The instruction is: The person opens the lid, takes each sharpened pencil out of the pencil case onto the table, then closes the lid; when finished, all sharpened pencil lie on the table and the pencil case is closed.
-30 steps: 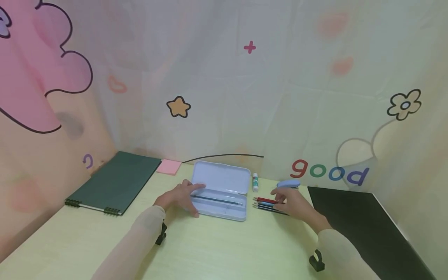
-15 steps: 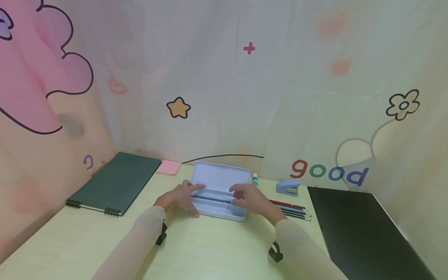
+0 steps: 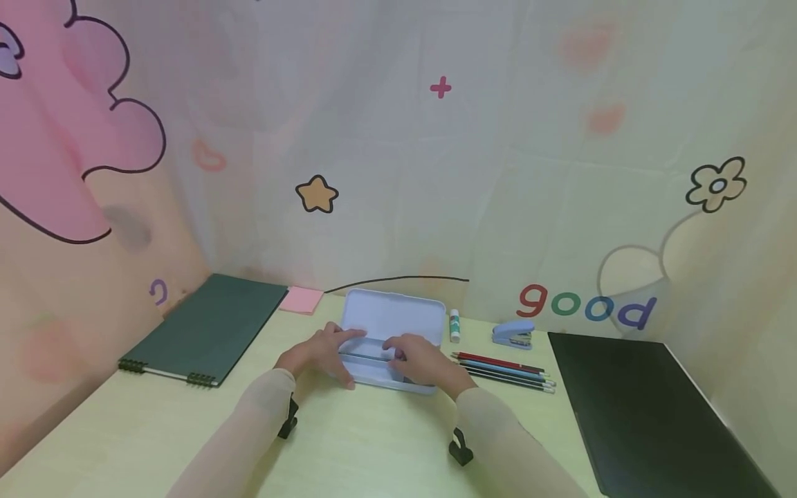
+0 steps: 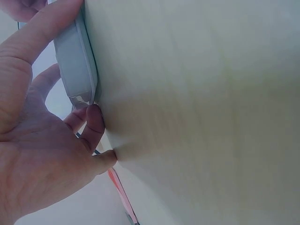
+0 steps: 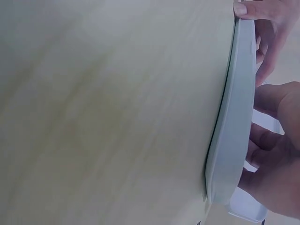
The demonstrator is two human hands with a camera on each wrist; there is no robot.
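Note:
An opened light-blue pencil case (image 3: 373,373) sits on the table with its lid (image 3: 395,308) raised at the back. A dark pencil (image 3: 367,357) lies lengthwise inside it. My left hand (image 3: 319,351) holds the case's left end, thumb at the front edge and fingers behind; the left wrist view shows these fingers (image 4: 93,126) round the corner. My right hand (image 3: 420,358) reaches into the case's right half with bent fingers, right over the pencil. Its palm hides the pencil's right end, and I cannot tell whether the fingers pinch it.
Several pencils (image 3: 504,371) lie right of the case, with a glue stick (image 3: 455,326) and a blue stapler (image 3: 513,334) behind. A black mat (image 3: 654,408) covers the right side. A green spiral notebook (image 3: 208,328) and pink sticky notes (image 3: 301,300) are at the left.
My right hand has moved left from the row of pencils to the case, then farther left over the pencil inside. The left hand has stayed on the case's left end.

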